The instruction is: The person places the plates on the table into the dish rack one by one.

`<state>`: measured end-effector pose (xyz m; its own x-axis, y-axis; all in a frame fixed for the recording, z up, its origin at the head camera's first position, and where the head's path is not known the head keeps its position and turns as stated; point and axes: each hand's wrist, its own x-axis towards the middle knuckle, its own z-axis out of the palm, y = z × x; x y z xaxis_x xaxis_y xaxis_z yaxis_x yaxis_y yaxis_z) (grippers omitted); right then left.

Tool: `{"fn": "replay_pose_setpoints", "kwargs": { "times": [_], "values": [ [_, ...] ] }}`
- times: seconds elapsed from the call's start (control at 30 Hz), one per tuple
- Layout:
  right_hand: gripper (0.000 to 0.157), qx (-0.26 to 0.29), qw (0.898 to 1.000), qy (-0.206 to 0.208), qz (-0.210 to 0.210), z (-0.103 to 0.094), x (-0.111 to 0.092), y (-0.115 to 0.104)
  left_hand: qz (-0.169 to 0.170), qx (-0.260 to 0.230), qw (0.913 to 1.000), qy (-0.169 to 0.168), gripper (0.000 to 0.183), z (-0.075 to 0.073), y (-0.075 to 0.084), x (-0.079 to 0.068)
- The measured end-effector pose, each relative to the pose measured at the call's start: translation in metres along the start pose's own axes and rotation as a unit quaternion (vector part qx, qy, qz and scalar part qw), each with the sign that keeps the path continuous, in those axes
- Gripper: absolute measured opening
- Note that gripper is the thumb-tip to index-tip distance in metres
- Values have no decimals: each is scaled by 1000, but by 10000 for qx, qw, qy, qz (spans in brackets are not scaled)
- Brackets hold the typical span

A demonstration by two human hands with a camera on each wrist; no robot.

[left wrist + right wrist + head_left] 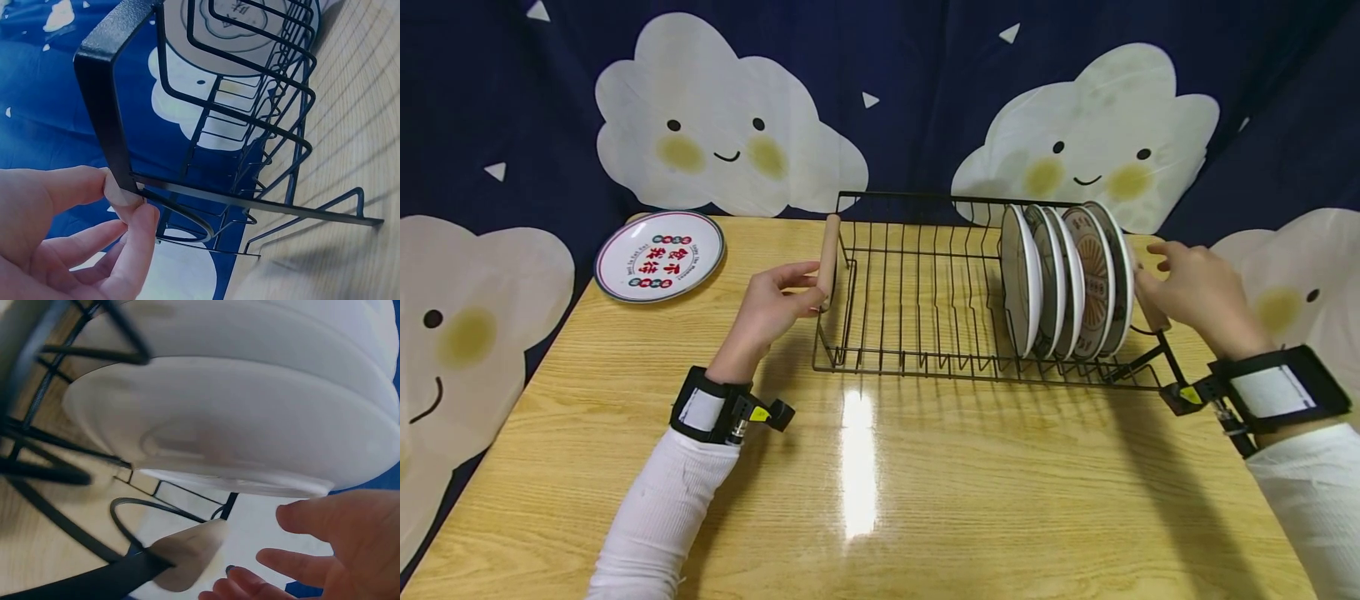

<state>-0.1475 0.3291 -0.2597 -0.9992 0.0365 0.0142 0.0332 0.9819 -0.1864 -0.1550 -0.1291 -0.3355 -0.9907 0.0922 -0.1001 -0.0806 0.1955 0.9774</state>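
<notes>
A black wire dish rack [925,376] with a wooden handle at each end stands on the table. My left hand [767,307] pinches the left handle [828,260] between thumb and fingers; in the left wrist view the fingertips meet around that handle [123,199]. Several plates [1021,287] stand upright side by side in the rack's right end. Beside them is my right hand [1204,293], its fingers spread and holding nothing. In the right wrist view, the right handle [190,553] shows apart from the fingers, and the thumb is close to the outermost plate's white underside [237,425].
A white plate [621,262] with red characters and a dark rim lies at the table's back left. Behind the wooden table [970,492] hangs a dark blue curtain [917,50] with smiling clouds. Each wrist wears a black strap [703,408] with a small camera.
</notes>
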Motion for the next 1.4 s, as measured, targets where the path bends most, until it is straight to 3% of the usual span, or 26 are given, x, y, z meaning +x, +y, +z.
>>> {"fn": "replay_pose_setpoints", "kwargs": {
  "times": [0.17, 0.6, 0.87, 1.1, 1.4],
  "values": [
    [67, -126, 9994, -305, 54, 6, -1, 8, 79, 48, 10000, -25, 44, -2, -2, -1],
    [56, -184, 9996, -152, -178, 20, -3, 17, 158, 100, 9998, -94, 42, -6, -5, -1],
    [54, -192, 9997, -77, -133, 22, -3, 18, 47, 627, 9978, 187, 39, -26, -20, 6],
    [53, -208, 9996, -22, -164, 22, -3, 17, -245, 1599, 9841, 731, 41, -60, -35, 19],
    [50, -265, 9991, 218, -255, 24, -4, 14, -111, 2742, 9553, 1100, 47, -99, -42, 34]
  ]
}}
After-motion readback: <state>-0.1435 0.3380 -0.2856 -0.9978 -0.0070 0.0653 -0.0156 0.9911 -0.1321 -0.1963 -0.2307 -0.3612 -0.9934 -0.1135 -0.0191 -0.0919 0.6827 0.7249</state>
